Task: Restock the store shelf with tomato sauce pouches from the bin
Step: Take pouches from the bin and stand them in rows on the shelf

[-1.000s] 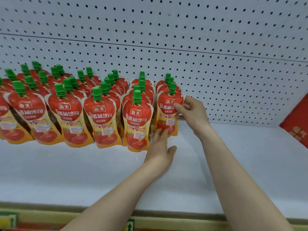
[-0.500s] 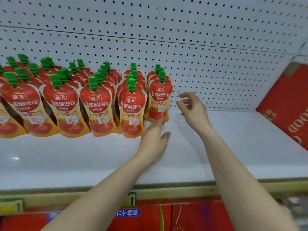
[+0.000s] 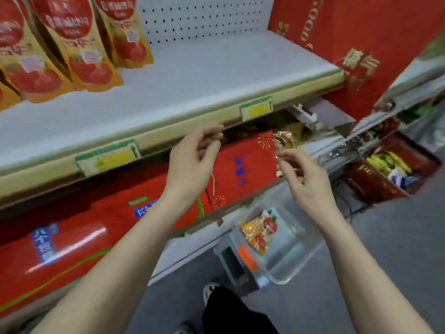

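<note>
Several red and orange tomato sauce pouches (image 3: pixel 79 51) stand in rows at the upper left of the white shelf (image 3: pixel 204 75). On the floor below sits a clear plastic bin (image 3: pixel 289 247) with a few pouches (image 3: pixel 261 231) lying in it. My left hand (image 3: pixel 190 165) hangs in front of the shelf's front edge, fingers loosely curled, holding nothing. To its right, my right hand (image 3: pixel 305 179) hovers above the bin, fingers relaxed and empty. Both hands are off the shelf.
Red packaged goods (image 3: pixel 96 225) fill the shelf below. A red display box (image 3: pixel 361 32) stands at the shelf's right end. A red basket (image 3: pixel 390 169) of goods sits on the grey floor at right. My shoe and dark trouser leg (image 3: pixel 231 309) are near the bin.
Both hands have drawn back from the standing pouches and come down in front of the shelf edge. The view has tilted down, bringing the lower shelf, floor and bin into sight.
</note>
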`<act>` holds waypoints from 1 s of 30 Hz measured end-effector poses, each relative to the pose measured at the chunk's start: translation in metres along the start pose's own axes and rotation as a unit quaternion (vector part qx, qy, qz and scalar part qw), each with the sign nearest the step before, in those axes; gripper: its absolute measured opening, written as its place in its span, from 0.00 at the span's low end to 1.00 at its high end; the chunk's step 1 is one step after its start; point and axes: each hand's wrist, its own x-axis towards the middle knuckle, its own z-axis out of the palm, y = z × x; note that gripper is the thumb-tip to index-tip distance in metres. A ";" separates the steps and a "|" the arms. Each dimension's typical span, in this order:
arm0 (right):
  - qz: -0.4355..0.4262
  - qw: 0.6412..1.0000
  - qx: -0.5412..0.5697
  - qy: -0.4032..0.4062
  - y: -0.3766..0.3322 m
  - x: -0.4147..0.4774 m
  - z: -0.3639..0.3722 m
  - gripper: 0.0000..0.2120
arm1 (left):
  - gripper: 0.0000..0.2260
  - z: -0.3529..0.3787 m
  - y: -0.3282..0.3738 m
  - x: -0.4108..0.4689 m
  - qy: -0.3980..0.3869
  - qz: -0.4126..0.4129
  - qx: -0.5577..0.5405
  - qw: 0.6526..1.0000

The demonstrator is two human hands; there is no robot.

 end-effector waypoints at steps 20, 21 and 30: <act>0.419 0.844 -0.062 -0.329 0.395 -0.061 0.133 0.24 | 0.24 0.293 -0.327 -0.115 -0.302 -0.292 0.323 0.848; 0.437 0.833 -0.062 -0.333 0.407 -0.052 0.146 0.24 | 0.24 0.304 -0.344 -0.115 -0.305 -0.291 0.334 0.843; 0.664 0.726 0.066 -0.168 0.448 -0.041 0.223 0.33 | 0.23 0.355 -0.422 -0.125 -0.285 -0.241 0.476 0.796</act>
